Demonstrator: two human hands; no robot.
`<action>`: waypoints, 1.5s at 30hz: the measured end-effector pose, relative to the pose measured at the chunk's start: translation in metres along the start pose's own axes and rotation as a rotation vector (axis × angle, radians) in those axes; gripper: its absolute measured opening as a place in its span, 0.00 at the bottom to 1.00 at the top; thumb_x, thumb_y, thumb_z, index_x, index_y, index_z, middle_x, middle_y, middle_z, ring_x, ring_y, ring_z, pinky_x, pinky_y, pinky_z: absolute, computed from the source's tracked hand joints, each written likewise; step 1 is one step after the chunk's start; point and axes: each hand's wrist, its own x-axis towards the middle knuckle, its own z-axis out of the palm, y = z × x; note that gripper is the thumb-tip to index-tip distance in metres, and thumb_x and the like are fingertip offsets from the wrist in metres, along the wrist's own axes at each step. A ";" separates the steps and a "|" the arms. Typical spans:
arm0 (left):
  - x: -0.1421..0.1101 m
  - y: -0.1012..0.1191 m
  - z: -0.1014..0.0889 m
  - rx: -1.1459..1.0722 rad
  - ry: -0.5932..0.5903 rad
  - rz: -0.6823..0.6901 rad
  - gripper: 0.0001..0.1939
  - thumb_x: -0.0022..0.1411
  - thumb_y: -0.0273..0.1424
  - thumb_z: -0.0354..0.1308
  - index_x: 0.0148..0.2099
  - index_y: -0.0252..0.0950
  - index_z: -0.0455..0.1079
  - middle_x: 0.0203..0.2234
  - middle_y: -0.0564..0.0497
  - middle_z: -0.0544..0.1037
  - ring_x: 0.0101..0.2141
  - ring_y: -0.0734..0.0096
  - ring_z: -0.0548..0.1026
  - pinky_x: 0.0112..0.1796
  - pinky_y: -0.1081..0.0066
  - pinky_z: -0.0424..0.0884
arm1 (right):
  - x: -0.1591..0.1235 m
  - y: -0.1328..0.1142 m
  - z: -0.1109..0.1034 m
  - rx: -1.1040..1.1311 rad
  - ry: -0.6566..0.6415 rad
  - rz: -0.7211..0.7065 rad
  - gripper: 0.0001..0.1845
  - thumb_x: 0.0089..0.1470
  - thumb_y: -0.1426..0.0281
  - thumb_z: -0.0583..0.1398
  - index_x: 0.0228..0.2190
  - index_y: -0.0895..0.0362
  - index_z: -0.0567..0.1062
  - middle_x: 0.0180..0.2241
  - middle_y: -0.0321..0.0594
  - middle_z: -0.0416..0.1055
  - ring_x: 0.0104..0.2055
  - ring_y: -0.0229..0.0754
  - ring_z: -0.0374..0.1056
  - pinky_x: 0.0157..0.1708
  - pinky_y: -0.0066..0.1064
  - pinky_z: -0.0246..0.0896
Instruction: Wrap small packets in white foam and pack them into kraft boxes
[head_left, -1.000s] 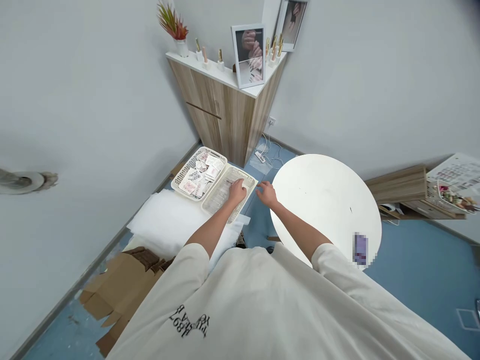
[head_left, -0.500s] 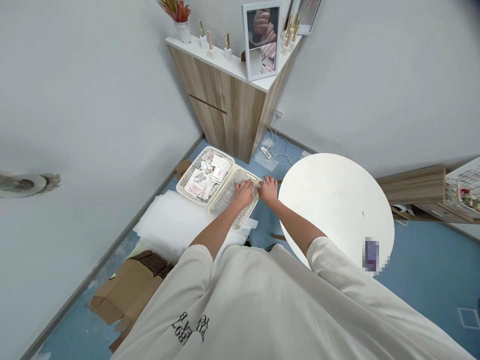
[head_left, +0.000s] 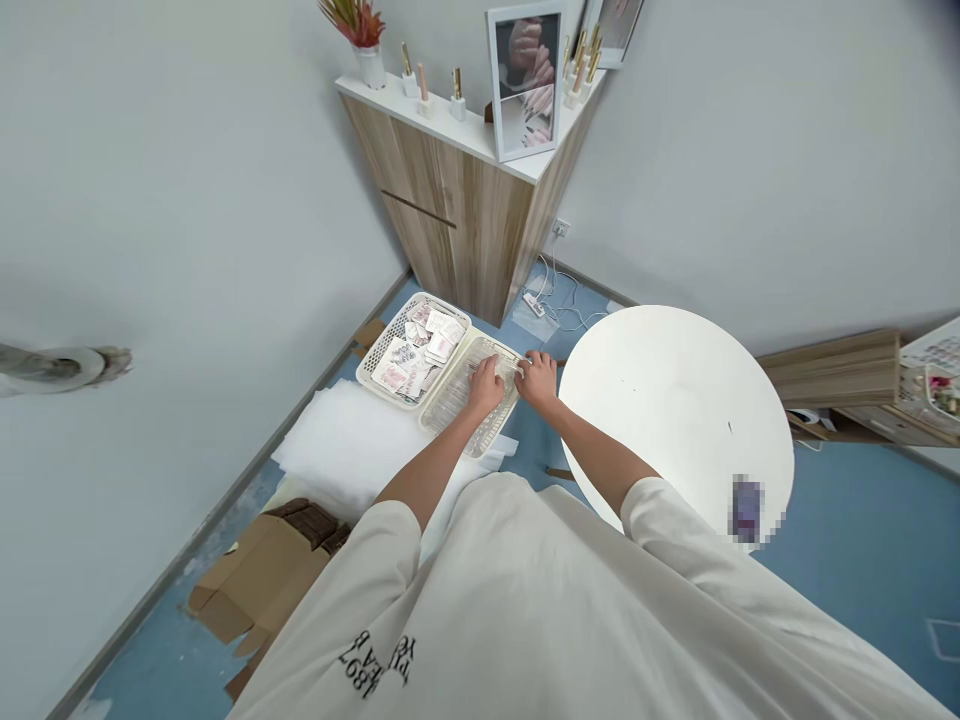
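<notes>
Two cream perforated baskets lie side by side on the floor ahead. The left basket point(head_left: 377, 352) holds several small pink and white packets. My left hand point(head_left: 486, 385) rests inside the right basket point(head_left: 471, 440), on a layer of clear plastic items, its fingers curled down. My right hand point(head_left: 537, 375) is at that basket's right rim, fingers bent over the edge and the items there. What the fingers pinch is too small to make out.
A round white table point(head_left: 675, 410) stands right of the baskets with a blurred purple object point(head_left: 746, 510) on it. A wooden cabinet point(head_left: 465, 205) with frames and bottles fills the corner. White foam sheets point(head_left: 337, 450) and cardboard boxes point(head_left: 247, 580) lie at left. A power strip and cables lie on the blue floor.
My right hand moved left from the table's edge to the right basket's rim, meeting my left hand, which stayed inside the basket. The view shifted slightly.
</notes>
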 end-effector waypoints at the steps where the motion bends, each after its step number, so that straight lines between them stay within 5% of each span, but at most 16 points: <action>1: 0.001 0.000 0.000 -0.056 0.033 0.010 0.31 0.62 0.19 0.48 0.67 0.36 0.61 0.61 0.39 0.68 0.57 0.55 0.71 0.58 0.54 0.65 | -0.002 0.002 -0.003 0.026 0.010 -0.004 0.15 0.64 0.66 0.56 0.46 0.56 0.79 0.54 0.51 0.68 0.54 0.56 0.58 0.53 0.46 0.52; 6: 0.004 0.019 0.001 -0.211 0.122 0.087 0.27 0.61 0.18 0.48 0.61 0.36 0.67 0.55 0.41 0.70 0.47 0.64 0.76 0.55 0.61 0.69 | -0.015 0.020 -0.021 0.180 0.064 -0.028 0.17 0.66 0.64 0.54 0.49 0.57 0.76 0.48 0.50 0.71 0.49 0.52 0.64 0.49 0.40 0.57; 13: -0.011 0.074 0.031 -0.239 0.092 0.159 0.25 0.63 0.20 0.50 0.61 0.37 0.67 0.55 0.43 0.71 0.50 0.64 0.75 0.55 0.63 0.70 | -0.052 0.071 -0.040 0.364 0.157 0.023 0.14 0.66 0.65 0.55 0.48 0.56 0.74 0.45 0.46 0.72 0.43 0.46 0.69 0.46 0.35 0.62; 21: -0.054 0.143 0.136 -0.197 -0.212 0.168 0.28 0.63 0.20 0.52 0.65 0.37 0.66 0.58 0.43 0.72 0.52 0.62 0.75 0.56 0.63 0.70 | -0.159 0.180 -0.047 0.511 0.147 0.184 0.14 0.64 0.69 0.55 0.49 0.54 0.73 0.45 0.42 0.73 0.39 0.41 0.71 0.43 0.33 0.64; 28: -0.111 0.197 0.248 -0.177 -0.524 0.113 0.25 0.64 0.22 0.53 0.63 0.36 0.68 0.59 0.42 0.73 0.51 0.63 0.77 0.54 0.65 0.72 | -0.274 0.284 -0.024 0.502 0.038 0.440 0.14 0.62 0.70 0.56 0.47 0.54 0.75 0.44 0.42 0.74 0.38 0.41 0.71 0.43 0.33 0.64; 34: -0.151 0.229 0.329 -0.162 -0.649 0.017 0.30 0.64 0.25 0.55 0.68 0.37 0.62 0.61 0.41 0.71 0.52 0.62 0.76 0.53 0.65 0.72 | -0.325 0.350 -0.004 0.498 0.065 0.627 0.14 0.61 0.72 0.55 0.47 0.55 0.74 0.46 0.43 0.73 0.39 0.42 0.71 0.43 0.34 0.64; 39: -0.164 0.241 0.372 -0.129 -0.715 -0.017 0.37 0.62 0.27 0.57 0.72 0.39 0.55 0.64 0.41 0.67 0.57 0.58 0.73 0.55 0.62 0.70 | -0.347 0.379 0.011 0.528 0.082 0.627 0.15 0.62 0.72 0.53 0.49 0.55 0.72 0.50 0.45 0.71 0.39 0.42 0.71 0.42 0.34 0.65; 45: -0.168 0.239 0.388 -0.020 -0.727 -0.016 0.35 0.61 0.28 0.58 0.70 0.36 0.58 0.65 0.40 0.67 0.60 0.54 0.69 0.59 0.59 0.65 | -0.362 0.381 0.030 0.597 0.003 0.584 0.17 0.60 0.75 0.54 0.50 0.55 0.71 0.51 0.45 0.68 0.41 0.43 0.70 0.42 0.35 0.67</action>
